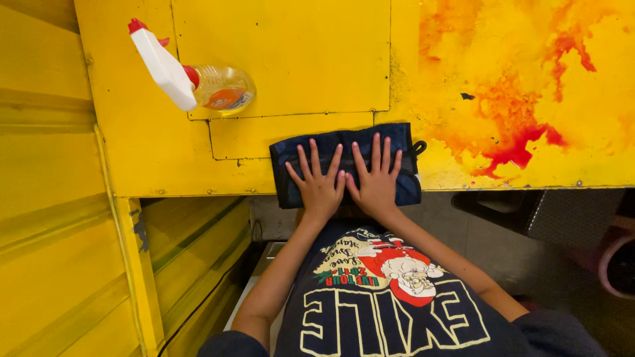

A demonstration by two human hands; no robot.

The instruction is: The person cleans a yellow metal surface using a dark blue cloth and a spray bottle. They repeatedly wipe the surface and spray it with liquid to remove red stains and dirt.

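Head view, looking straight down. Both my hands lie flat, palms down, on a folded dark blue cloth [345,165]. My left hand [319,185] has its fingers spread wide, nothing gripped, just pressing on the left half of the cloth. My right hand [377,180] is the same: fingers splayed and straight, palm on the right half, no grasp at all. The thumbs sit just beside each other near the middle, maybe touching, hard to tell from this angle.

The cloth sits at the near edge of a yellow painted work surface [152,152], slightly overhanging it toward me. A small dark loop [419,147] sticks out at its upper right corner.

Other things: a spray bottle [192,79] lies on its side up left, well apart from the cloth, with a white trigger head, red cap tip and a clear body holding yellowish liquid. It rests across the corner of a raised yellow panel [284,53]. Right of the cloth the surface carries big red and orange paint stains [516,125]. Nothing lies between my hands and the bottle.

Below the edge: my dark printed T-shirt [383,297], yellow metal framing [66,251] on the left, grey floor [476,238] to the right.
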